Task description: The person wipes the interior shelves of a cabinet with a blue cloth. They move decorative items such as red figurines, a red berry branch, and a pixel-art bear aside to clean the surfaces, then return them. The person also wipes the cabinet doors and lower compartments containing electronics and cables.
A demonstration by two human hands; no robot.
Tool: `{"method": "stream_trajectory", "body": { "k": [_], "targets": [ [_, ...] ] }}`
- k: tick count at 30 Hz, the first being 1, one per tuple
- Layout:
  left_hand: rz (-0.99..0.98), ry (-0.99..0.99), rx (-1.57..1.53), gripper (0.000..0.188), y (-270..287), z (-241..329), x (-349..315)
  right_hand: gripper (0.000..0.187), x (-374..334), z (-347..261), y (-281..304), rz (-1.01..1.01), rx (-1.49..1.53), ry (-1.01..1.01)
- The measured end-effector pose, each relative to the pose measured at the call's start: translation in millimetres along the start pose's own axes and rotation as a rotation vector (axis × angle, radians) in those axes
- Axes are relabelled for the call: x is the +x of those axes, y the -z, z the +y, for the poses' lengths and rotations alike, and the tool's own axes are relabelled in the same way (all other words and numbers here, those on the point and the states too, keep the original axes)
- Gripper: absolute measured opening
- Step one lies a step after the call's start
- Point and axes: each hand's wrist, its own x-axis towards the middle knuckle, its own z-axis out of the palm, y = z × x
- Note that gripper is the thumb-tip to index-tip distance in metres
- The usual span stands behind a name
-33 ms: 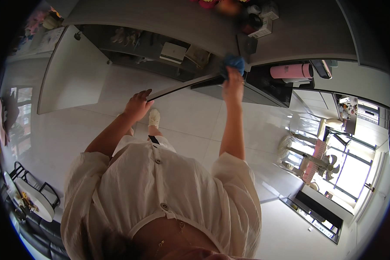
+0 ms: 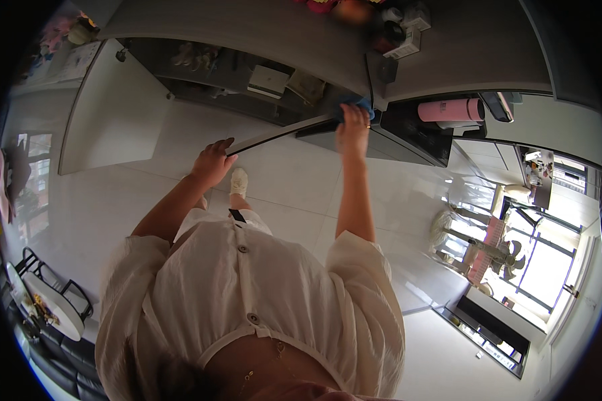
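A blue cloth [image 2: 362,105] lies under the fingers of my right hand [image 2: 354,136], at the hinge end of an open cabinet door's top edge. The cloth is partly hidden by the fingers. This cabinet door [image 2: 281,134] swings out towards me and shows mostly as a narrow light edge with a dark line. At its outer left corner, my left hand [image 2: 212,164] grips the edge, fingers bent over it. Behind the door, the open cabinet [image 2: 231,67] holds a white box [image 2: 269,81] and other items in shadow.
Another open door [image 2: 117,110] stands to the left. On the right, a pink bottle [image 2: 449,109] rests on a dark surface beside a phone-like device [image 2: 497,107]. Small boxes [image 2: 407,41] sit on the grey countertop [image 2: 468,57]. A standing fan and windows show far right.
My right hand and the blue cloth have shifted slightly left and down near the door's hinge end. My left hand keeps its place on the door's corner.
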Motion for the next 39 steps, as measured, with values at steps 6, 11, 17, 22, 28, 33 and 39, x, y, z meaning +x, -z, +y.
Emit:
{"method": "stream_trajectory", "body": {
  "k": [6, 11, 17, 22, 28, 33, 39],
  "targets": [
    [-0.075, 0.079, -0.048, 0.048, -1, 7, -5, 0.03, -54, -163, -32, -0.078, 0.379, 0.129],
    [-0.052, 0.104, 0.016, 0.04, -8, 8, -10, 0.044, -72, -185, -20, -0.115, 0.546, 0.463],
    [0.032, 0.021, -0.056, 0.038, -9, 12, -17, 0.045, -34, -16, -26, 0.073, 0.362, 0.061],
    [0.024, -0.026, -0.054, 0.039, -11, 19, -24, 0.055, -12, 54, -14, 0.015, 0.147, -0.091],
    [-0.006, -0.014, -0.024, 0.041, -24, 28, -40, 0.053, -40, -13, -33, 0.034, 0.183, -0.077],
    [-0.084, -0.07, 0.025, 0.043, -28, 39, -51, 0.051, -50, 6, -14, 0.04, 0.169, -0.092],
    [-0.187, -0.159, 0.171, 0.045, -51, 55, -65, 0.034, -63, -54, 7, -0.189, 0.108, -0.095]
  ]
}}
